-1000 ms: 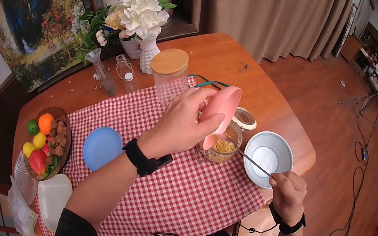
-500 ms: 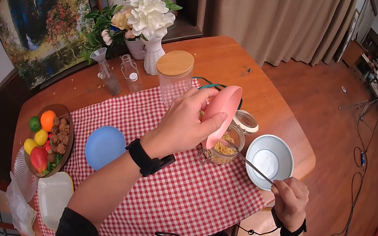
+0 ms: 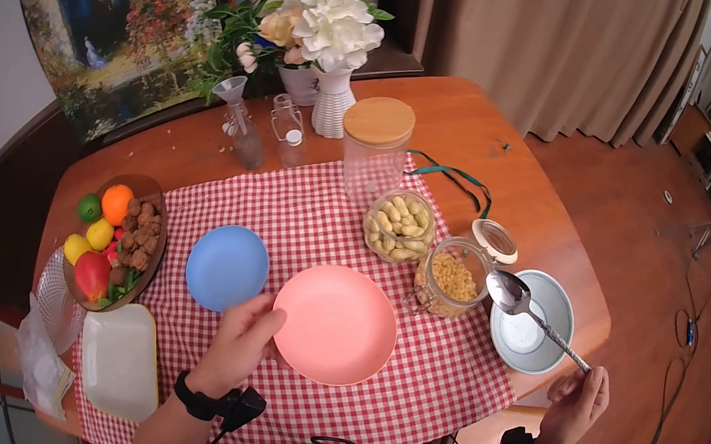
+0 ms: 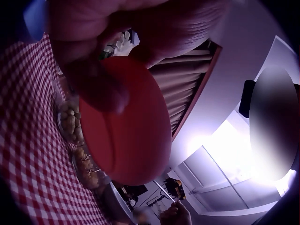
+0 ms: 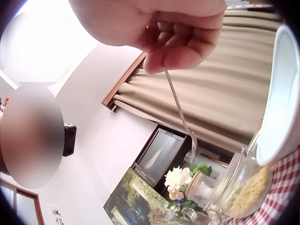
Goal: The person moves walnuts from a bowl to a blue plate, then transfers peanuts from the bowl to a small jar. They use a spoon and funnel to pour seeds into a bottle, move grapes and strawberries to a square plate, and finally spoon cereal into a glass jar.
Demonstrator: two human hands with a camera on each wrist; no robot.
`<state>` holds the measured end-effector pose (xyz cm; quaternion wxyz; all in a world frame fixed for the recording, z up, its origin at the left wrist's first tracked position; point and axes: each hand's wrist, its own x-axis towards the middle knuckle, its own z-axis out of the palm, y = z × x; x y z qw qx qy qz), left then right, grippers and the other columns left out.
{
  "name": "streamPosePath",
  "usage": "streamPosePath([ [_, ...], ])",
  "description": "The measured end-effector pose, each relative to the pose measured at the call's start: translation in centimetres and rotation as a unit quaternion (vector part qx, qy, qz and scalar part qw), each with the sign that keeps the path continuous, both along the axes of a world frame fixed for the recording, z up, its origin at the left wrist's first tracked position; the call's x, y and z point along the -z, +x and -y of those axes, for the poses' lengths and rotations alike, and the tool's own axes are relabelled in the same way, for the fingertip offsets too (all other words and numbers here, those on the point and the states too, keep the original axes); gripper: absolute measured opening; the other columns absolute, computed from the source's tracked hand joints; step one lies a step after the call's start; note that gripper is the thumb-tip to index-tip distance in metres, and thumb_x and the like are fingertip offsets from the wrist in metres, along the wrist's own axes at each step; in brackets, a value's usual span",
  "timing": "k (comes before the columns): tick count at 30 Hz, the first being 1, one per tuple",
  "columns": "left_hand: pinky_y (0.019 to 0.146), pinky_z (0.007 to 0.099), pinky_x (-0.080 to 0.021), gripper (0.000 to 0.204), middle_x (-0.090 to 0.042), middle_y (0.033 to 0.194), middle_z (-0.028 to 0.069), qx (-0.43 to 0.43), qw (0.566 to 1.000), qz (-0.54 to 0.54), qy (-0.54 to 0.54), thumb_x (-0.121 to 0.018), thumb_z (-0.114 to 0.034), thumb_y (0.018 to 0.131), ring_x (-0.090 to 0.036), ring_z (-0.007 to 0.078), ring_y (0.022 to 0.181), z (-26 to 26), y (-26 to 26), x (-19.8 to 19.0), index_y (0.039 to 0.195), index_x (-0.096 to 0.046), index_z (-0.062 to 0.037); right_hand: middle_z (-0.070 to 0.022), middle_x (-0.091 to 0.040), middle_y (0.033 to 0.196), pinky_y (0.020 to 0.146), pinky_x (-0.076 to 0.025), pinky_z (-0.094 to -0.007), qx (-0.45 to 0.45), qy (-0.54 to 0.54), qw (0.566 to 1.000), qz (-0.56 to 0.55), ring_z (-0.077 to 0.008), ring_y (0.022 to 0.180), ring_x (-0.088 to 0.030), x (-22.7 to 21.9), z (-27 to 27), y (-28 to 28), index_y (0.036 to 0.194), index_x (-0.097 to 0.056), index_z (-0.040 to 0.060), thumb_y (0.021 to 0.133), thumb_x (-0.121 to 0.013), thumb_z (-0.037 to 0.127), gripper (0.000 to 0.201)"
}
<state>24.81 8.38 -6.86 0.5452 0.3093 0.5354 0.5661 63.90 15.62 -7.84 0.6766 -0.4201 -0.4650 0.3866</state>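
My left hand (image 3: 237, 341) grips a pink plate (image 3: 337, 325) at its left rim, thumb on the upper side. Nothing lies on the plate's face, which is turned up toward the head camera. In the left wrist view the plate (image 4: 136, 145) stands off the checked cloth. Between thumb and fingers, my right hand (image 3: 576, 408) pinches the handle end of a metal spoon (image 3: 510, 293). The spoon's bowl looks bare and overlaps the white bowl (image 3: 534, 339) and the edge of a clip-lid glass jar (image 3: 496, 239). Small yellow pieces (image 3: 456, 280) fill part of that jar.
A glass jar of pale shelled nuts (image 3: 400, 220) stands beside the yellow one, and a wooden-lidded jar (image 3: 380, 122) behind it. Left lie a blue plate (image 3: 227, 268), a fruit-and-walnut bowl (image 3: 154, 267) and a white tray (image 3: 122, 362). Small bottles (image 3: 291, 146) and flower vases (image 3: 332, 108) line the back.
The pink plate has gone from steeply tilted at the jar to nearly level, lower and nearer the body. The spoon has lifted out of the jar, moving right with my right hand.
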Motion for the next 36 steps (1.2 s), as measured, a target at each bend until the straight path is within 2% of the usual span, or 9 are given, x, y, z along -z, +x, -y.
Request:
streamPosePath([
  [3,0.06,0.0253,-0.056,0.032,-0.065,0.088,0.0107,0.005,0.999,0.007,-0.05,-0.046,-0.017,0.097,-0.065,0.0143,0.069,1.9,-0.6,2.0,0.119,-0.05,0.0057,0.0014,-0.042,0.054,0.039,-0.03,-0.022,-0.028,-0.043,0.998,-0.044,-0.007,0.043,-0.038,0.1,-0.3,-2.3,0.076,-0.05,0.0054,0.097,-0.048,0.026,0.029],
  [11,0.063,0.0257,-0.057,0.032,-0.065,0.089,0.0118,-0.01,0.998,-0.013,-0.066,-0.048,-0.016,0.096,-0.066,0.0149,0.069,2.6,-0.9,4.0,0.118,-0.05,0.0061,-0.0052,-0.051,0.051,0.04,-0.037,-0.024,-0.221,-0.156,0.961,-0.048,-0.0131,0.041,-0.047,1.0,0.3,-7.6,0.079,-0.055,0.0021,0.096,-0.049,0.028,0.031],
  [17,0.063,0.0258,-0.056,0.032,-0.065,0.09,0.0115,0.007,0.996,-0.031,-0.083,-0.051,-0.018,0.094,-0.066,0.015,0.07,2.9,-1.5,5.0,0.116,-0.05,0.0061,-0.0061,-0.052,0.051,0.038,-0.038,-0.0249,-0.244,-0.204,0.948,-0.002,-0.0138,0.039,-0.047,3.6,1.0,-9.5,0.079,-0.054,0.0016,0.098,-0.046,0.024,0.03],
  [19,0.064,0.0259,-0.056,0.033,-0.065,0.091,0.0119,0.048,0.99,-0.095,-0.096,-0.054,-0.019,0.093,-0.066,0.0154,0.069,3.3,-1.5,4.6,0.115,-0.051,0.006,-0.0064,-0.052,0.052,0.039,-0.039,-0.0247,-0.256,-0.212,0.943,0.005,-0.014,0.039,-0.048,3.5,1.2,-10.3,0.079,-0.054,0.0013,0.098,-0.046,0.024,0.03],
  [23,0.062,0.0255,-0.054,0.038,-0.065,0.088,0.0123,0.016,0.981,-0.181,-0.066,-0.06,-0.022,0.09,-0.066,0.0149,0.068,4.3,-1.6,3.2,0.114,-0.052,0.0061,-0.0071,-0.054,0.053,0.041,-0.041,-0.0241,-0.279,-0.226,0.933,0.02,-0.0147,0.04,-0.049,3.7,1.2,-11.2,0.081,-0.056,0.0001,0.097,-0.047,0.025,0.031],
  [25,0.06,0.0244,-0.052,0.038,-0.063,0.093,0.011,0.027,0.95,-0.311,-0.032,-0.062,-0.016,0.088,-0.065,0.0145,0.071,4.7,-2.4,2.7,0.118,-0.051,0.0059,-0.007,-0.054,0.053,0.041,-0.041,-0.0241,-0.289,-0.232,0.929,0.03,-0.0148,0.04,-0.049,3.7,1.1,-11.6,0.081,-0.056,-0.0001,0.097,-0.047,0.025,0.031],
  [30,0.057,0.0245,-0.049,0.038,-0.063,0.091,0.011,0.033,0.923,-0.379,0.055,-0.066,-0.018,0.085,-0.063,0.0135,0.068,2.9,-4.7,-0.5,0.112,-0.055,0.0066,-0.0069,-0.057,0.056,0.045,-0.043,-0.0239,-0.302,-0.244,0.918,0.078,-0.0129,0.045,-0.052,4.1,1.0,-12.6,0.082,-0.057,-0.0002,0.098,-0.045,0.026,0.034],
  [32,0.057,0.0286,-0.049,0.039,-0.062,0.085,0.0132,0.023,0.897,-0.437,0.068,-0.067,-0.022,0.084,-0.062,0.016,0.068,1.4,-5.3,-1.8,0.108,-0.057,0.0067,-0.007,-0.058,0.059,0.047,-0.044,-0.0236,-0.301,-0.241,0.915,0.12,-0.0124,0.048,-0.054,4.5,0.9,-12.7,0.084,-0.057,-0.0007,0.098,-0.046,0.025,0.031],
  [36,0.058,0.0343,-0.049,0.04,-0.061,0.079,0.0166,0.022,0.883,-0.459,0.093,-0.067,-0.027,0.082,-0.062,0.0235,0.065,-2.8,-4.7,-4.0,0.101,-0.057,0.0065,-0.0078,-0.062,0.065,0.05,-0.045,-0.0233,-0.305,-0.207,0.904,0.216,-0.0115,0.053,-0.057,4.8,1.1,-12.9,0.096,-0.057,-0.0029,0.096,-0.049,0.02,0.024],
])
